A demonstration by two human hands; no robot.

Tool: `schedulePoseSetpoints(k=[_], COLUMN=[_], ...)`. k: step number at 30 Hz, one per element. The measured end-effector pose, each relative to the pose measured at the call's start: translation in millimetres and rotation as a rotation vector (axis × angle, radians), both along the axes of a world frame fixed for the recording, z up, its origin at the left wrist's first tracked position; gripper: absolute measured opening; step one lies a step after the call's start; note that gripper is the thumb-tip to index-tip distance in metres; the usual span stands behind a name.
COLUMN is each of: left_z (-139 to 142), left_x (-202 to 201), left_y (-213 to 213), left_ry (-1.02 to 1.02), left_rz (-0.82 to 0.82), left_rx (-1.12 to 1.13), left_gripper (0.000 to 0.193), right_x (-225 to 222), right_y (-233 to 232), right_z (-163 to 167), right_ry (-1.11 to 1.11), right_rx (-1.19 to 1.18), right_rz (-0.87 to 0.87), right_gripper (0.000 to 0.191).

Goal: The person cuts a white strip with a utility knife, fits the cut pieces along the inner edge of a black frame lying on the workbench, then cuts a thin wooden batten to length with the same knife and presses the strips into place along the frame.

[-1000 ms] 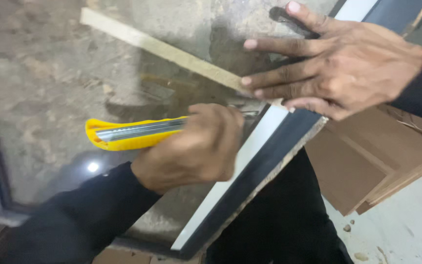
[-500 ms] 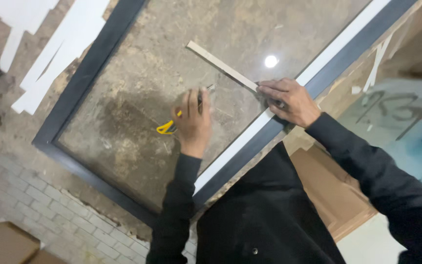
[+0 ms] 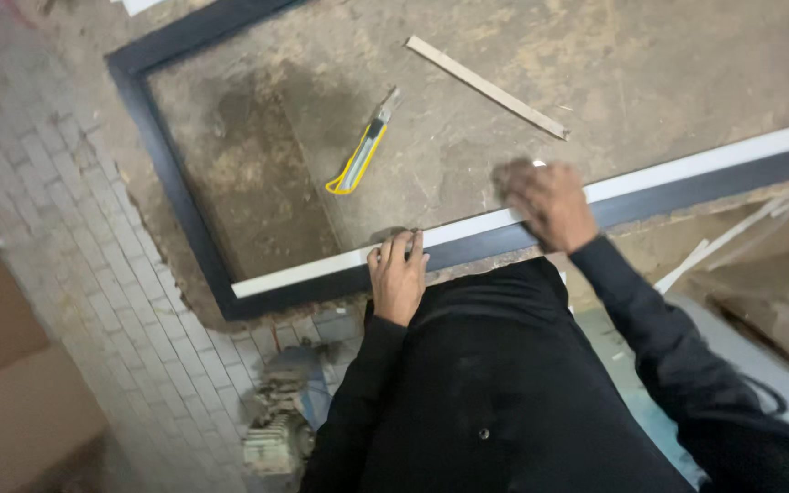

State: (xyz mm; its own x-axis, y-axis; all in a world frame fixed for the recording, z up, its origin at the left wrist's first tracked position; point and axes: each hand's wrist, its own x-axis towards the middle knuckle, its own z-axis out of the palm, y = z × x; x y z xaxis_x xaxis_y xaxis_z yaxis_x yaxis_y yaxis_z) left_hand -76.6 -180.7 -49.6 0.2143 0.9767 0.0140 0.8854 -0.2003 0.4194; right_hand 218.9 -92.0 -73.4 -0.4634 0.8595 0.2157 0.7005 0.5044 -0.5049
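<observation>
Fingers of both my hands lie flat and close together on the white strip along the near rail of the dark frame, clamped on nothing: left hand at the rail's edge, right hand pressing further along. I judge I'm seating the strip; next calls for even pressure along its length. Half a second ago my left hand held the yellow knife; now it lies loose on the panel, near the wooden slat.
</observation>
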Motion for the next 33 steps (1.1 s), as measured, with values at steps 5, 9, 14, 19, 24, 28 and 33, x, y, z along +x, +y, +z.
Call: schedulePoseSetpoints(k=[5,9,14,19,24,28,33], left_z=[-6,-8,15,57,81,85,73], left_x=[8,7,0,-14,-32,-42,-40], left_y=[-9,-4,7,3,5,8,11], left_ry=[-0.039,-0.093,-0.169,-0.118,-0.117,-0.179,-0.283], left_rz=[0.105,0.143,0.075,0.049,0.084,0.127,0.105], left_rx=[0.083,0.128,0.026,0.090,0.055,0.076,0.009], left_gripper=[0.038,0.021,0.013,0.035,0.041,0.031,0.026], right_x=[-4,-4,2,5,3,-1,-4], right_y=[-43,-47,-43,-46,-47,-47,-49], right_z=[8,5,-5,-13,-15,-13,-10], right_ry=[0.015,0.028,-0.009,-0.044,-0.038,-0.013,0.012], right_rx=[-0.069,-0.011,-0.041,-0.026,-0.022,-0.037,-0.039], right_rz=[-0.004,-0.011,0.001,-0.009,-0.026,-0.062,-0.105], right_gripper=[0.030,0.032,0.034,0.034,0.032,0.035,0.037])
